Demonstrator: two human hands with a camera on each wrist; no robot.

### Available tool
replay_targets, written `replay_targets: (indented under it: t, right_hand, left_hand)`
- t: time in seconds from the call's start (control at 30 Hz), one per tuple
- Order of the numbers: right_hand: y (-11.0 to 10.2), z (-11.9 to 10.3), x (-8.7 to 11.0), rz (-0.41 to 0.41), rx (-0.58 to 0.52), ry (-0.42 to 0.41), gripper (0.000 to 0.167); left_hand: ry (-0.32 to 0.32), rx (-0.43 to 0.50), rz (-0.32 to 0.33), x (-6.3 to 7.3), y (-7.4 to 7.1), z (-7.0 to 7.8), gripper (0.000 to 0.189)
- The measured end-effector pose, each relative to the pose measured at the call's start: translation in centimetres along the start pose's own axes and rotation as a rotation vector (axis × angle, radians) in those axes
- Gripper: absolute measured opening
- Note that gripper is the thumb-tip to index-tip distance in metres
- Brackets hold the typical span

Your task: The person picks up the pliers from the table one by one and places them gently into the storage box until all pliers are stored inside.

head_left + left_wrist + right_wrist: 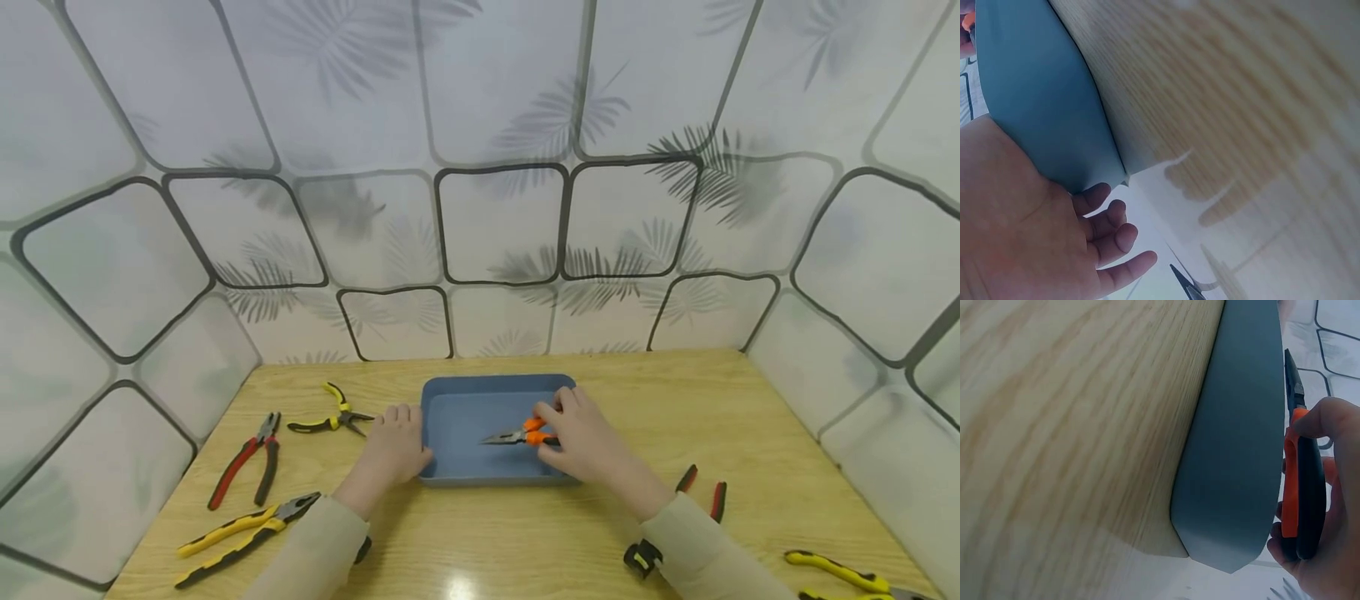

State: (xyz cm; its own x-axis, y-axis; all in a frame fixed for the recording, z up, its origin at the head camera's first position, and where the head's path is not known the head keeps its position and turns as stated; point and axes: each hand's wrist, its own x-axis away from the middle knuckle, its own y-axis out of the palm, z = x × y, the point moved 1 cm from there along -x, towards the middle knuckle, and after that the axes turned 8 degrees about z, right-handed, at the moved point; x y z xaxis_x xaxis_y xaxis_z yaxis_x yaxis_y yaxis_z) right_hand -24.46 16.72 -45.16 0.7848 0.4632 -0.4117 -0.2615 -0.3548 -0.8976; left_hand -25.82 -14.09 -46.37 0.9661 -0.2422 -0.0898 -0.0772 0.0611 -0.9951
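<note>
A blue-grey rectangular tray [498, 481] lies on the table before me. My right hand [588, 437] pinches needle-nose pliers [536, 437] by their orange and black handles, holding them over the tray's right part with the pointed nose toward the left. In the right wrist view the thumb [1316, 422] presses on one handle, and the fingertips wrap behind. My left hand [396, 442] rests against the tray's left end. Its fingers [1125, 265] are loosely bent beside the tray wall [1047, 94] in the left wrist view, with nothing between them.
Left of the tray lie small yellow-black pliers [341, 414], red-black pliers [251, 458] and large yellow-black pliers [251, 537]. To the right, red-black handles [718, 500] show partly behind my sleeve, and yellow-black pliers [840, 575] lie at the near corner. A patterned curtain [498, 325] borders the table.
</note>
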Motion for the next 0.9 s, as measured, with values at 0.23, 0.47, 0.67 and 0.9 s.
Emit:
replay_targets:
  t: [0.23,0.47,0.67,0.9]
  right_hand:
    - [0.5,-0.3,-0.1,-0.053,-0.002,0.014,0.03]
    - [1.1,-0.2,-0.1,-0.083,-0.016,0.005,0.031]
    - [1.6,-0.1,0.1,-0.084,0.005,-0.02,0.03]
    - [1.7,-0.2,0.3,-0.101,-0.003,-0.03,0.03]
  left_hand:
    - [0.002,-0.014,0.01,0.0,-0.2,0.1,0.06]
    - [0.0,-0.018,0.003,0.0,-0.3,0.1,0.058]
    - [0.0,-0.026,0.0,0.1,-0.2,0.1,0.059]
    - [-0.006,-0.018,-0.003,0.1,-0.2,0.1,0.059]
